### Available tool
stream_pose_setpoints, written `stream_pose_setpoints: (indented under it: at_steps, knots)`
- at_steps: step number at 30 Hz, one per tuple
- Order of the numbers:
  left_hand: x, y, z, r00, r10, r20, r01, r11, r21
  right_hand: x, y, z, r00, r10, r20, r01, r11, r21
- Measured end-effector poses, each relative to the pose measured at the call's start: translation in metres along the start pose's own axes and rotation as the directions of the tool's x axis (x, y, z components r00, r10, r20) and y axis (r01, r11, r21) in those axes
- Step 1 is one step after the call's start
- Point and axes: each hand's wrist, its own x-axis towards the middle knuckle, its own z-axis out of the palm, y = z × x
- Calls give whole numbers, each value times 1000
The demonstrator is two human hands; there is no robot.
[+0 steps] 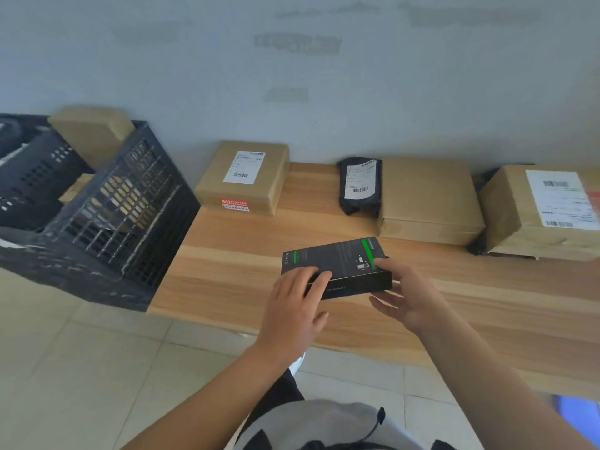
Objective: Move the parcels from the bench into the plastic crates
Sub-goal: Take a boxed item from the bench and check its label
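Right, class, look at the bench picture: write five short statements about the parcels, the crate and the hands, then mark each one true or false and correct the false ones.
1. Both hands touch the black box. True.
2. The black box sits inside the crate. False: it is on the bench.
3. The crate stands at the bench's left end. True.
4. The black soft parcel lies between two cardboard boxes. True.
5. The left hand holds a cardboard box. False: its fingers rest on the black box; the right hand is at its right end.

Pale wall (324, 92) behind; beige tiled floor (81, 368) below.
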Motion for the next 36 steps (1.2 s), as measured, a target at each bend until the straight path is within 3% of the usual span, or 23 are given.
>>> stream_pose_setpoints:
  at_steps: [7, 9, 11, 13, 15, 18, 20, 24, 29, 36]
  knots:
    - [4, 3, -14, 998, 36, -59, -33, 998, 54, -15, -4, 3, 998, 38, 60, -36, 999, -35]
    - [9, 6, -23, 997, -50, -53, 50, 999, -1, -18, -8, 1, 996, 4, 84, -1, 999, -40]
    - [16, 8, -36, 970, -241, 19, 241, 959, -151, -23, -12, -1, 994, -50, 98, 52, 998, -24]
    - [22, 6, -49, 876, -450, 173, 481, 792, -376, -29, -15, -4, 989, -112, 96, 113, 994, 3]
    - [29, 1, -60, 768, -554, 321, 622, 528, -578, -33, -16, -8, 979, -179, 100, 177, 984, 29]
    - [37, -5, -75, 673, -564, 479, 655, 153, -740, -35, -12, -18, 960, -252, 125, 252, 968, 18]
    - [39, -5, -83, 663, -503, 554, 632, -20, -775, -37, -8, -24, 947, -281, 154, 288, 957, -25]
    - [42, 2, -92, 690, -419, 590, 590, -144, -794, -40, -3, -30, 915, -306, 263, 339, 936, -92]
    - [41, 17, -93, 692, -367, 622, 561, -270, -783, -50, -5, -29, 842, -325, 430, 378, 925, -41]
    - [34, 17, -91, 709, -332, 622, 551, -289, -783, -57, -8, -29, 824, -350, 446, 401, 916, -23]
